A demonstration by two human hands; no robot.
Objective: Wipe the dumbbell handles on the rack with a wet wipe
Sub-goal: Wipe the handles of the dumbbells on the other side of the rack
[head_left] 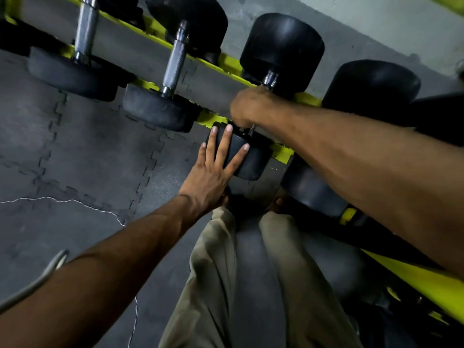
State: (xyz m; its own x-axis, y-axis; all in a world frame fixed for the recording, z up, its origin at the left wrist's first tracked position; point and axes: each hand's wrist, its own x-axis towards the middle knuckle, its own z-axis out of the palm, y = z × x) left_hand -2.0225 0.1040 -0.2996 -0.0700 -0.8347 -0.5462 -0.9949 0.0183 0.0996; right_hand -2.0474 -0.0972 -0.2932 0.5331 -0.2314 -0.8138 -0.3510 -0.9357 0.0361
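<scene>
The rack has yellow rails and runs slantwise from the top left to the right edge of the view, with black dumbbells lying across it side by side. The right hand is on the third dumbbell from the left. Its fingers are curled tightly round the handle, so that only a short shiny piece of metal shows at each end of the fist. Whether a wipe lies inside that grip cannot be told, as the fist hides what is under it. The left hand lies flat on the near head of the same dumbbell, which hangs over the front rail. Its fingers are straight and spread and press on the rubber, gripping nothing. To the left, two more dumbbells rest on the rails with their ribbed steel handles bare: the second handle just beside the working hand and the first handle near the rack's left end. A fourth dumbbell sits to the right, partly behind the right forearm. Below the rack is a grey floor of interlocking mats, with a thin white cord lying across it. The person's beige trousers fill the lower middle of the view.
</scene>
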